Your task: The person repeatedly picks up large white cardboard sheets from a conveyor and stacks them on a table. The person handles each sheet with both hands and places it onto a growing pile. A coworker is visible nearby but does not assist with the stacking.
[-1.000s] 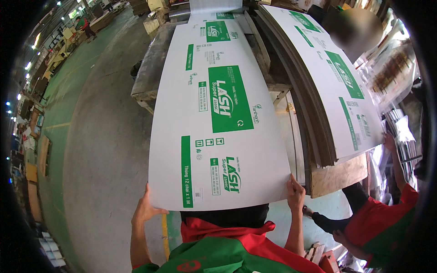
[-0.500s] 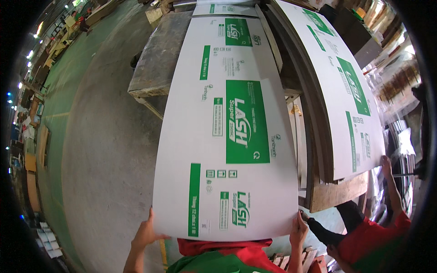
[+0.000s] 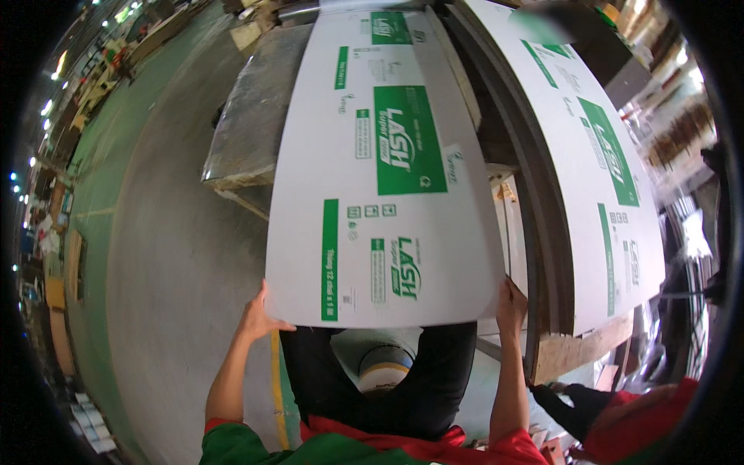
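A: Where is the sheet (image 3: 387,213)?
B: In front of the person, long side running away from them, white with green print. Its near edge is just above the dark trousers (image 3: 310,372); farther off it overlaps the desk (image 3: 252,101), though I can't tell whether it rests there.
A: And the hands?
B: Both grasp it. The left hand (image 3: 260,316) grips the near left corner, thumb along the near edge. The right hand (image 3: 511,308) holds the right edge close to the other corner; some of its fingers are hidden.
A: What's on the right?
B: A stack (image 3: 612,271), near the sheet but apart from it. White on top with similar green print, brown along the side, and a wooden board (image 3: 585,353) under its near end.
A: Anyone else?
B: A co-worker (image 3: 643,422) in red, at the lower right, beyond the board.
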`<state>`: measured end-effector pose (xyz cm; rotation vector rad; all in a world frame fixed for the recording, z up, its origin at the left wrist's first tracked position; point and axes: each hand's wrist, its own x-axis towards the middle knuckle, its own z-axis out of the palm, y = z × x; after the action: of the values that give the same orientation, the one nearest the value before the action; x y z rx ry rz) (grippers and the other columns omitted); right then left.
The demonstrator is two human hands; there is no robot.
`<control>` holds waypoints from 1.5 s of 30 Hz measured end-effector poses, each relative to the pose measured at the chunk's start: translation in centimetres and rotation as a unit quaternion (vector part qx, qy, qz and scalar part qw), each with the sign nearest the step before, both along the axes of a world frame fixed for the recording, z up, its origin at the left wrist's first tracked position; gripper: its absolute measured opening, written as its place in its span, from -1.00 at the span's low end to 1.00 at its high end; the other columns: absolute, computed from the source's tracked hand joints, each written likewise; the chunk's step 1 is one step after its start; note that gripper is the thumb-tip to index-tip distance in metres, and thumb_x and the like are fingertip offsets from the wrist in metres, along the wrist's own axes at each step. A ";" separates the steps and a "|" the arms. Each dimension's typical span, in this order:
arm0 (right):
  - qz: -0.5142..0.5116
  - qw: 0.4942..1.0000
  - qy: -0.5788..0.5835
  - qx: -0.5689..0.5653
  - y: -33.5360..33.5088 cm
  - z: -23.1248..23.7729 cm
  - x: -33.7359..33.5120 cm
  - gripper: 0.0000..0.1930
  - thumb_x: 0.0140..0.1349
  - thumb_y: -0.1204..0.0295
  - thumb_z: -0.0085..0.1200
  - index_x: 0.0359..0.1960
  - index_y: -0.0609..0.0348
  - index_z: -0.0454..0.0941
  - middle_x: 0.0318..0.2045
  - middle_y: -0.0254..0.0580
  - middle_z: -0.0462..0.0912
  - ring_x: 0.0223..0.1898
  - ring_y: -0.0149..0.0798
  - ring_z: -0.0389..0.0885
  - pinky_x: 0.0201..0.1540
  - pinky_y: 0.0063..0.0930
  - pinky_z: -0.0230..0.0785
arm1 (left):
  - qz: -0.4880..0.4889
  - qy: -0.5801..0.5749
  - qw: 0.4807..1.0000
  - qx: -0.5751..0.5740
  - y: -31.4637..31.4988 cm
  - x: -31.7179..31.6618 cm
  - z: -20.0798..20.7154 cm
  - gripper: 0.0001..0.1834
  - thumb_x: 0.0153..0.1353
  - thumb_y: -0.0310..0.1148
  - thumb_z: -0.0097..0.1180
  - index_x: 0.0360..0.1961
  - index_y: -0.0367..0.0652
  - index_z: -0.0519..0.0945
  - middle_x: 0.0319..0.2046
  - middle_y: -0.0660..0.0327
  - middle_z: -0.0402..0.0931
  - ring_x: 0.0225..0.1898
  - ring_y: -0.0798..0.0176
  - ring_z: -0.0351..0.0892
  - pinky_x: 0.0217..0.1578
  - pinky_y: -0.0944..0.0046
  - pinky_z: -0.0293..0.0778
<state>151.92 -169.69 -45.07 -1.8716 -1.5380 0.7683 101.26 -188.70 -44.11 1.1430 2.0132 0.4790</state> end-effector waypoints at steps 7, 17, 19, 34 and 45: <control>0.120 0.947 -0.231 0.189 -4.5 5.1 -0.6 -0.37 0.22 0.39 0.21 0.36 0.05 0.34 0.26 0.02 0.36 0.27 0.12 0.34 0.27 -0.01 0.23 | 0.035 -0.090 0.989 0.115 7.0 -2.9 -4.5 0.25 -0.37 -0.50 0.63 0.42 -0.27 0.16 0.26 0.07 0.41 0.27 0.12 0.38 0.30 0.12 0.32; -0.049 0.819 -0.466 0.330 -8.1 3.8 13.7 -0.78 0.10 0.48 0.06 -0.20 0.23 0.55 -0.24 -0.10 0.56 -0.17 -0.10 0.59 -0.14 -0.19 0.52 | -0.044 0.262 0.911 0.317 12.9 8.1 -7.0 -0.06 0.21 0.03 0.29 0.40 -0.36 0.19 0.26 -0.18 0.32 0.27 -0.24 0.29 0.27 -0.08 0.24; -0.024 0.812 -0.514 0.275 -7.9 4.5 13.7 -0.74 0.08 0.43 0.08 -0.19 0.25 0.55 -0.23 -0.07 0.61 -0.20 -0.17 0.63 -0.14 -0.26 0.53 | -0.143 0.027 0.948 0.284 12.5 15.8 -3.6 -0.18 0.29 -0.01 0.23 0.37 -0.35 0.24 0.26 -0.17 0.34 0.24 -0.15 0.39 0.23 0.00 0.32; 0.029 0.902 -0.297 0.311 -31.8 9.0 8.0 -0.54 0.05 0.23 0.20 0.00 0.16 0.60 0.15 -0.04 0.53 0.26 -0.01 0.42 0.32 -0.10 0.24 | -0.086 -0.406 0.897 0.150 -2.1 27.4 6.8 -0.51 0.37 -0.24 0.08 0.18 -0.41 0.45 0.06 -0.05 0.52 0.03 -0.04 0.57 0.07 0.01 0.49; -0.253 0.872 0.407 0.104 -30.5 1.8 18.2 -0.68 0.47 0.12 -0.05 -0.18 0.13 0.51 -0.46 -0.36 0.52 -0.44 -0.43 0.49 -0.46 -0.48 0.31 | 0.037 -0.430 0.873 0.225 -14.9 19.7 8.2 -0.51 0.33 -0.46 0.10 0.27 -0.36 0.37 0.07 0.14 0.53 0.07 0.26 0.52 0.12 0.23 0.42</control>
<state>170.09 -200.21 -43.22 -1.3959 -0.5378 0.9199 120.94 -203.63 -35.90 0.8619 1.1770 1.2903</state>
